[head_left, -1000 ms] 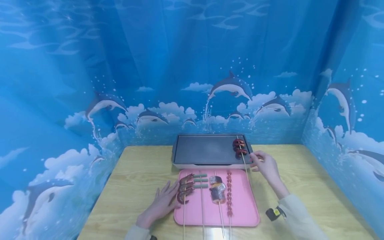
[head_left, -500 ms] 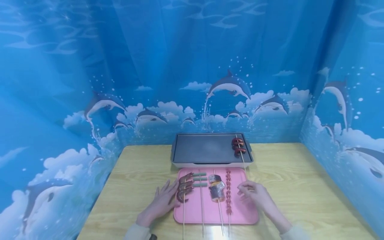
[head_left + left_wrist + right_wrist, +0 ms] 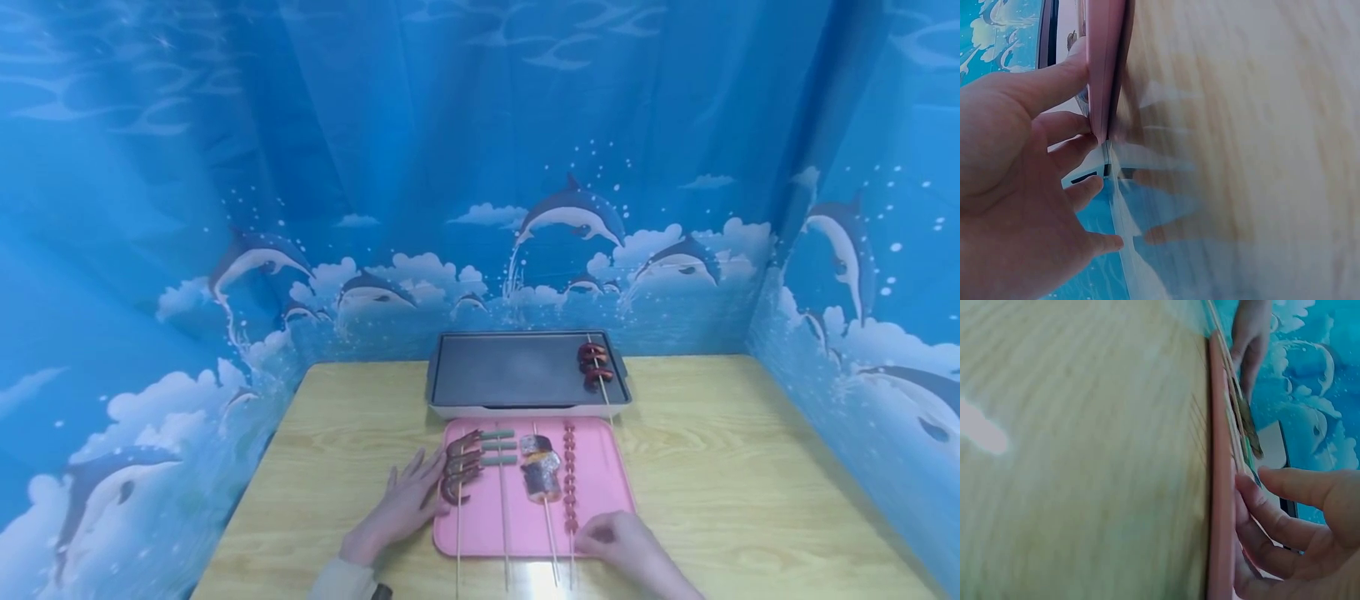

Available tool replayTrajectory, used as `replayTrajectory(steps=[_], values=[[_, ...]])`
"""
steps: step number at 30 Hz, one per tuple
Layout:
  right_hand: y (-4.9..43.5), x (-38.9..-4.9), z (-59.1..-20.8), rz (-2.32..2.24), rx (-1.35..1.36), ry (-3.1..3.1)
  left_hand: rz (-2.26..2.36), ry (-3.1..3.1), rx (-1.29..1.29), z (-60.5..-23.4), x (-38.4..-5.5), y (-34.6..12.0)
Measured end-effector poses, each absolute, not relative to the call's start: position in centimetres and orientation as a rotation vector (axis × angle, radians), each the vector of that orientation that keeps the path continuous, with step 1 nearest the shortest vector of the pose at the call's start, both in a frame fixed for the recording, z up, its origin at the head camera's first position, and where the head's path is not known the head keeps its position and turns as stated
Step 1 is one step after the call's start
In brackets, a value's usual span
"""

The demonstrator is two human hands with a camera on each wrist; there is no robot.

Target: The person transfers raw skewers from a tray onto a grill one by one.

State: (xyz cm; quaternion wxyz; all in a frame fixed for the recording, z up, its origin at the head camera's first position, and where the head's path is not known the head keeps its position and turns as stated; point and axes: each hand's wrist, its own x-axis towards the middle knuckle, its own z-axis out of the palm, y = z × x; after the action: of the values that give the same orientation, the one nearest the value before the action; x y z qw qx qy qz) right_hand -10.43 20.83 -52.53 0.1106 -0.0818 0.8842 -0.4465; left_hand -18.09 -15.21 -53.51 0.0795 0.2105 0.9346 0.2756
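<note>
A pink tray (image 3: 600, 454) lies on the table, holding several skewers. At its left edge my left hand (image 3: 397, 508) rests with fingers spread, beside a shrimp skewer (image 3: 462, 468); in the left wrist view its thumb (image 3: 1063, 81) touches the tray rim. My right hand (image 3: 618, 542) is low at the front right, its fingertips right at the bare stick of a skewer of small reddish pieces (image 3: 570, 483). In the right wrist view the thumb and index fingertips (image 3: 1244, 481) stand slightly apart near the sticks. Between are a green-piece skewer (image 3: 498, 447) and a fish-chunk skewer (image 3: 542, 468).
Behind the tray stands a flat dark griddle (image 3: 502, 371) with a pale front. On its right end lies a skewer of glossy dark-red pieces (image 3: 595, 367), its stick reaching over the front edge. A blue dolphin-print curtain (image 3: 480, 167) surrounds the wooden table (image 3: 697, 450).
My right hand has moved away from the dark-red skewer on the griddle, down and toward the front right of the tray. The left hand has stayed at the tray's left edge.
</note>
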Motion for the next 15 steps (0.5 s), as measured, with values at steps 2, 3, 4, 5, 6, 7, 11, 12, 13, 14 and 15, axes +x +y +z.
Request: replayTrajectory(steps=[2,3,4,5,6,7,11,12,13,14,15], values=[[20.3,-10.3,-52.7,-1.267,-0.203,2.639,0.820,2.797,0.626,-53.6,-18.2,-15.2],[20.1,-10.3,-52.8,-1.236,-0.191,2.671,0.822,2.799,0.630,-53.6,-18.2,-15.2],[19.9,-10.2,-52.9,-1.203,-0.177,2.703,0.818,2.799,0.630,-53.6,-18.2,-15.2],[19.8,-10.2,-52.9,-1.177,-0.166,2.728,0.821,2.798,0.634,-53.6,-18.2,-15.2],[19.6,-10.2,-53.0,-1.166,-0.156,2.743,0.820,2.796,0.632,-53.6,-18.2,-15.2],[19.5,-10.3,-53.0,-1.158,-0.146,2.752,0.827,2.795,0.631,-53.6,-18.2,-15.2],[19.6,-10.4,-53.2,-1.186,-0.104,2.710,0.823,2.794,0.626,-53.4,-18.2,-15.1],[19.7,-10.4,-53.2,-1.207,-0.093,2.682,0.819,2.794,0.621,-53.4,-18.2,-15.1],[19.9,-10.4,-53.2,-1.229,-0.096,2.655,0.819,2.795,0.622,-53.4,-18.1,-15.1],[20.1,-10.4,-53.2,-1.265,-0.094,2.616,0.818,2.795,0.622,-53.4,-18.1,-15.1],[20.3,-10.5,-53.2,-1.292,-0.108,2.591,0.822,2.794,0.622,-53.4,-18.1,-15.2]])
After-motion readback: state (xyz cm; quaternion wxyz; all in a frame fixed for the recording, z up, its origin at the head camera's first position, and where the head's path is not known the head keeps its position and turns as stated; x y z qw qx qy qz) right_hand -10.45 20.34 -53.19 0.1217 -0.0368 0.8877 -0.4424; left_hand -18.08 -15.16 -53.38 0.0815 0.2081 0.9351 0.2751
